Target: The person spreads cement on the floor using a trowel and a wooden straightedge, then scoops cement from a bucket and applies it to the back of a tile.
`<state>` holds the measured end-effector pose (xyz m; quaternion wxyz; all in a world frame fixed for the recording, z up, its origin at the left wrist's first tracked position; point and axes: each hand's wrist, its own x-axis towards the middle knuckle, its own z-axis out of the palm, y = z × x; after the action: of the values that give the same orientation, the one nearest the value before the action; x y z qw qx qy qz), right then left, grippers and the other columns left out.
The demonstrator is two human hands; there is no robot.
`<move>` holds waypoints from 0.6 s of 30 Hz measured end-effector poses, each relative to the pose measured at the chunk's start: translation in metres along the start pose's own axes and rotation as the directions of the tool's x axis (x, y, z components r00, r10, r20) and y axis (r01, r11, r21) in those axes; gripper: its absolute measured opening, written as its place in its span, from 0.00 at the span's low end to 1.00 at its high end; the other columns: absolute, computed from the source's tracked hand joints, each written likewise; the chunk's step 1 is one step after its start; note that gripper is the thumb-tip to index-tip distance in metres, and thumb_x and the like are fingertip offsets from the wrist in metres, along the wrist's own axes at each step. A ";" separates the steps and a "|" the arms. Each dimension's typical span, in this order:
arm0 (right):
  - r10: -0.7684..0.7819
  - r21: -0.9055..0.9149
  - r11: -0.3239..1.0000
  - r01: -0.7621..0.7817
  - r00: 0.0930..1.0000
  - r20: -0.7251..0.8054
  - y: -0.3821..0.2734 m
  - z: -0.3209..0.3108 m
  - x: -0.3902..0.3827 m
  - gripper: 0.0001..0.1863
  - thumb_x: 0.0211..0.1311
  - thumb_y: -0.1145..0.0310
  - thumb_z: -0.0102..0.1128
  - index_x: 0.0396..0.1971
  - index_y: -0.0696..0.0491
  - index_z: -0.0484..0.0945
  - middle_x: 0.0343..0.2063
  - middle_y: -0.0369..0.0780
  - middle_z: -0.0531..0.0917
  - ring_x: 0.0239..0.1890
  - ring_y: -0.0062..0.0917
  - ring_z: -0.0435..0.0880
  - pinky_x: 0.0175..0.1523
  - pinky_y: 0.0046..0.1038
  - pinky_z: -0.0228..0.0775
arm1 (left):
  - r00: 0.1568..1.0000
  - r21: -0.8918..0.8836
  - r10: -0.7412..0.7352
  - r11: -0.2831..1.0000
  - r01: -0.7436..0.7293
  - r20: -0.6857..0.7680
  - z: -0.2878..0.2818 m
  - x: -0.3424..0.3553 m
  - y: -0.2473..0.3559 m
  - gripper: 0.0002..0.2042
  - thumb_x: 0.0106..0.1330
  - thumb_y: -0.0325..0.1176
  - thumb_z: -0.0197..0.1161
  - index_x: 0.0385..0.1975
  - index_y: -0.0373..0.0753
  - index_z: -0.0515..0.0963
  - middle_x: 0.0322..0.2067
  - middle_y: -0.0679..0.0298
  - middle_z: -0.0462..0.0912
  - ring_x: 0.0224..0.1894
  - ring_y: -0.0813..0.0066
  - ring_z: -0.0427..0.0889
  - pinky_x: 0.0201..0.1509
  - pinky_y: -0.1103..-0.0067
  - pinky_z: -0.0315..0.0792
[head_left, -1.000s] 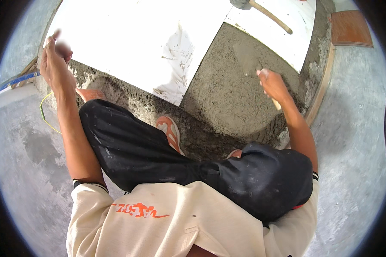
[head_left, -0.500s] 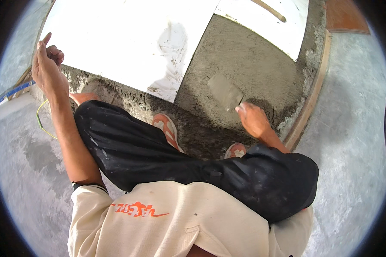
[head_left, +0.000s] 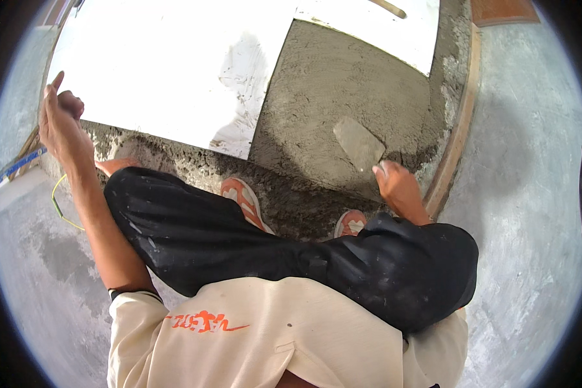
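Note:
My right hand [head_left: 401, 187] grips a trowel [head_left: 359, 143] by its handle, which my fingers mostly hide. The flat, mortar-smeared blade lies over a bed of wet grey mortar [head_left: 343, 71], near the bed's front right part. My left hand [head_left: 63, 119] is raised at the left, by the front left edge of a large white tile [head_left: 155, 71]. One finger stretches forward while the others curl loosely; it holds nothing visible. Grey smears mark the tile's right side, beside the mortar bed.
Another white tile [head_left: 394, 39] lies beyond the mortar, with a wooden handle [head_left: 389, 8] on it. A wooden strip [head_left: 456, 139] borders the bed at the right. Both my shoes [head_left: 242, 202] stand at the near edge. A blue bar [head_left: 19, 169] and yellow-green cord [head_left: 57, 200] lie left.
The trowel blade has moved right across the mortar, with my right hand shifting slightly right. The whole view has shifted a little; my left hand stays raised, its fingers curled a bit more.

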<state>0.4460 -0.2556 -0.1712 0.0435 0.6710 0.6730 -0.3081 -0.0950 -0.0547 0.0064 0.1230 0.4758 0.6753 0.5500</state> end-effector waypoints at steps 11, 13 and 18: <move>0.223 0.176 0.956 -0.235 0.971 0.085 0.083 0.052 -0.068 0.20 0.81 0.49 0.50 0.48 0.51 0.80 0.40 0.51 0.84 0.46 0.54 0.84 0.49 0.52 0.75 | 1.000 0.041 -0.019 0.999 0.018 0.022 -0.001 -0.004 0.006 0.22 0.86 0.43 0.51 0.63 0.31 0.81 0.28 0.71 0.72 0.31 0.83 0.69 0.36 0.80 0.63; 0.217 0.352 0.901 -0.253 0.966 0.140 0.048 0.056 -0.057 0.22 0.83 0.47 0.46 0.46 0.52 0.77 0.37 0.51 0.81 0.44 0.56 0.82 0.47 0.55 0.72 | 1.000 0.039 -0.005 0.999 0.004 0.031 0.004 -0.005 0.008 0.22 0.86 0.43 0.50 0.63 0.31 0.81 0.28 0.71 0.72 0.32 0.83 0.69 0.36 0.79 0.63; 0.075 0.101 0.991 -0.085 0.992 0.097 0.055 0.101 -0.073 0.20 0.82 0.46 0.50 0.49 0.48 0.78 0.41 0.48 0.84 0.41 0.52 0.86 0.46 0.54 0.76 | 0.999 0.047 -0.003 0.999 0.001 0.046 0.004 -0.004 0.010 0.22 0.86 0.43 0.50 0.62 0.31 0.81 0.27 0.72 0.71 0.30 0.83 0.67 0.35 0.79 0.62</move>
<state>0.4677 -0.3722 -0.2382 0.0519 0.6838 0.6255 -0.3720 -0.0853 -0.0557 0.0127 0.1280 0.4905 0.6854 0.5226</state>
